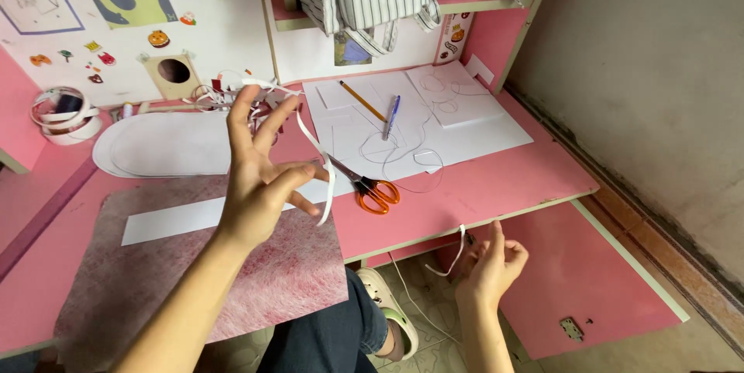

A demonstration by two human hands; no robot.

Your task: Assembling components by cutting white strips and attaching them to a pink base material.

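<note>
1. Head view: the left hand point(260, 179) is raised above the pink desk point(496, 183), fingers spread apart, a thin white paper strip point(319, 157) draped over them.
2. The right hand point(488, 264), below the desk edge, pinches another thin white strip end point(457, 253).
3. Orange-handled scissors point(364, 185) lie just beside the draped strip, near large white paper sheets point(473, 121).

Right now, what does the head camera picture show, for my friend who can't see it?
A person's left hand is raised over a pink desk, with a thin white paper strip draped on its fingers. The right hand hangs below the desk edge, pinching another white strip. Orange-handled scissors, a pencil and white paper sheets lie on the desk.
</note>
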